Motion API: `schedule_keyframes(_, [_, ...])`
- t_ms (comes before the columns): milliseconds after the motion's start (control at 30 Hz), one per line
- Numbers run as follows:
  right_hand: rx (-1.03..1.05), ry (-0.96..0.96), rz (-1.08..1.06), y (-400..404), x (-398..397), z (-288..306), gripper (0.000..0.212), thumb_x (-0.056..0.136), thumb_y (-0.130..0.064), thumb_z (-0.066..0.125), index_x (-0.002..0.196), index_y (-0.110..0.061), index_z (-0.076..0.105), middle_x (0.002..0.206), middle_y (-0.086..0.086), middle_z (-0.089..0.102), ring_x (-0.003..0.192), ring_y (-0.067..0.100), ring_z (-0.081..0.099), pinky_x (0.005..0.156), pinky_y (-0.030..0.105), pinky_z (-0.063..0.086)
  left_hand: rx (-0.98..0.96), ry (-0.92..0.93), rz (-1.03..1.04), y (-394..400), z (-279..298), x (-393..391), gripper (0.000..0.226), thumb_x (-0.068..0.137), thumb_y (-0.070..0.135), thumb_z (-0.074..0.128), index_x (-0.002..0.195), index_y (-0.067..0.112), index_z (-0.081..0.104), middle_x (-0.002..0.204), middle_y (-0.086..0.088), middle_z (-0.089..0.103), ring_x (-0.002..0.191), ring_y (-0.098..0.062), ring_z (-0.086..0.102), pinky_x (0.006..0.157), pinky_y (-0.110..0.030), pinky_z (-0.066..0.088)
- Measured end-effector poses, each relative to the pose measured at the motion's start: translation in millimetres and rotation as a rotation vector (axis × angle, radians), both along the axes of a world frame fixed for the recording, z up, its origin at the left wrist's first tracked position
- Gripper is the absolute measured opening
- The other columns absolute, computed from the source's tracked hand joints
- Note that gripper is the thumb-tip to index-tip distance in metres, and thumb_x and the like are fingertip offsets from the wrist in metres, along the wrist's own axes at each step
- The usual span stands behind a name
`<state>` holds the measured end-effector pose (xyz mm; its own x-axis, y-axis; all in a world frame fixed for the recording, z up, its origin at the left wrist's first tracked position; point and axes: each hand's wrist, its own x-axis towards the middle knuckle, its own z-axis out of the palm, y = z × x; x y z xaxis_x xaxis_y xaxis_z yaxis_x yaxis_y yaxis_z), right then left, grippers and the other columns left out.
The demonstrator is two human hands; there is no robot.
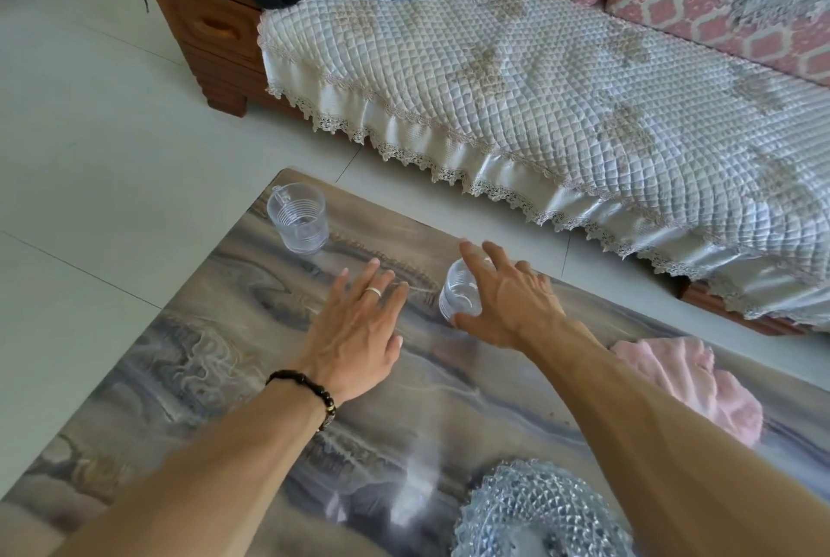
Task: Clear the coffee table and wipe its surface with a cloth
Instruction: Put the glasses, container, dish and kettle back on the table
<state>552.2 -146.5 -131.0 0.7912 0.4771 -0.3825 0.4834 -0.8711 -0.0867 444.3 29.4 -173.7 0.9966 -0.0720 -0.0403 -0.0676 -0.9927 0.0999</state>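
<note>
We reach our right hand (pixel 503 300) around the near cup (pixel 460 291), fingers spread and not yet closed, left hand (pixel 359 332) flat and empty, toward the far cup (pixel 298 217), clearing the worktop (pixel 215 359) before using the cloth (pixel 700 386).

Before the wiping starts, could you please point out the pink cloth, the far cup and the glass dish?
Pink cloth (pixel 700 390): head view, middle of its folds.
Far cup (pixel 298 217): head view, its ribbed side wall.
Glass dish (pixel 539 507): head view, its patterned rim.
</note>
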Motion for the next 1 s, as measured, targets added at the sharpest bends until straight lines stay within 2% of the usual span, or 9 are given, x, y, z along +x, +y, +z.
schedule_keyframes(167, [0.055, -0.196, 0.02, -46.7, -23.8, 52.0, 0.077, 0.095, -0.045, 0.051, 0.154, -0.023, 0.007, 0.161, 0.005, 0.014, 0.139, 0.03, 0.03, 0.108, 0.045, 0.033, -0.029, -0.041, -0.021, -39.6, 34.8, -10.6, 0.063, 0.079, 0.039, 0.068, 0.131, 0.009, 0.05, 0.133, -0.015, 0.055, 0.132, -0.033, 0.042, 0.104, -0.054, 0.038])
schedule_keyframes(267, [0.052, -0.283, 0.004, -94.1, -40.1, 85.4, 0.073, 0.095, -0.045, 0.051, 0.154, -0.022, 0.013, 0.161, 0.008, 0.016, 0.142, 0.03, 0.027, 0.111, 0.047, 0.032, -0.05, -0.094, -0.062, -82.5, 63.4, -13.2, 0.057, 0.085, 0.042, 0.057, 0.131, 0.01, 0.049, 0.133, -0.013, 0.055, 0.132, -0.032, 0.042, 0.106, -0.052, 0.038])
schedule_keyframes(400, [0.067, -0.436, -0.074, -185.5, -64.7, 138.8, 0.069, 0.087, -0.039, 0.064, 0.146, -0.015, 0.038, 0.151, 0.014, 0.04, 0.133, 0.037, 0.043, 0.103, 0.053, 0.04, -0.051, -0.113, -0.12, -169.8, 112.3, -12.9, 0.062, 0.091, 0.05, 0.032, 0.136, 0.01, 0.046, 0.135, -0.011, 0.054, 0.135, -0.031, 0.039, 0.107, -0.053, 0.037])
schedule_keyframes(467, [0.086, -0.494, -0.142, -237.0, -80.5, 162.8, 0.068, 0.081, -0.037, 0.072, 0.139, -0.013, 0.047, 0.144, 0.017, 0.048, 0.127, 0.041, 0.049, 0.098, 0.057, 0.044, -0.061, -0.113, -0.156, -219.5, 134.9, -16.7, 0.064, 0.093, 0.051, 0.026, 0.14, 0.011, 0.041, 0.14, -0.01, 0.049, 0.141, -0.03, 0.029, 0.111, -0.052, 0.03])
schedule_keyframes(567, [0.091, -0.55, -0.193, -315.1, -106.7, 200.3, 0.067, 0.085, -0.039, 0.067, 0.143, -0.015, 0.042, 0.149, 0.016, 0.043, 0.134, 0.042, 0.043, 0.103, 0.059, 0.041, -0.098, -0.106, -0.201, -298.1, 172.4, -28.4, 0.068, 0.094, 0.052, 0.014, 0.147, 0.012, 0.029, 0.152, -0.009, 0.034, 0.146, -0.027, 0.013, 0.116, -0.051, 0.018])
schedule_keyframes(700, [0.06, -0.575, -0.268, -443.1, -145.1, 247.3, 0.066, 0.095, -0.041, 0.053, 0.152, -0.017, 0.03, 0.159, 0.012, 0.027, 0.144, 0.038, 0.028, 0.114, 0.056, 0.027, -0.1, -0.087, -0.273, -423.4, 221.0, -46.6, 0.083, 0.081, 0.054, -0.009, 0.151, 0.016, 0.014, 0.157, -0.005, 0.021, 0.147, -0.024, 0.001, 0.118, -0.049, 0.006])
schedule_keyframes(833, [0.031, -0.554, -0.346, -539.0, -161.9, 273.3, 0.068, 0.098, -0.044, 0.045, 0.155, -0.018, 0.021, 0.162, 0.011, 0.02, 0.147, 0.034, 0.021, 0.117, 0.051, 0.022, -0.137, -0.078, -0.324, -518.3, 238.3, -57.1, 0.079, 0.085, 0.055, -0.001, 0.151, 0.015, 0.016, 0.156, -0.006, 0.023, 0.147, -0.025, 0.0, 0.116, -0.049, 0.003])
schedule_keyframes(933, [0.02, -0.542, -0.409, -599.0, -164.6, 283.9, 0.069, 0.096, -0.045, 0.046, 0.155, -0.018, 0.02, 0.161, 0.01, 0.021, 0.146, 0.032, 0.022, 0.115, 0.05, 0.026, -0.123, -0.038, -0.377, -578.1, 241.8, -52.7, 0.078, 0.086, 0.056, 0.001, 0.15, 0.015, 0.014, 0.156, -0.006, 0.023, 0.147, -0.026, 0.0, 0.117, -0.05, 0.006])
schedule_keyframes(1000, [-0.001, -0.528, -0.461, -640.0, -169.2, 280.5, 0.07, 0.096, -0.045, 0.047, 0.154, -0.019, 0.019, 0.161, 0.009, 0.022, 0.145, 0.03, 0.024, 0.114, 0.048, 0.027, -0.112, -0.007, -0.413, -617.3, 234.3, -46.8, 0.069, 0.094, 0.055, 0.013, 0.15, 0.015, 0.013, 0.156, -0.005, 0.022, 0.147, -0.026, 0.0, 0.117, -0.05, 0.007])
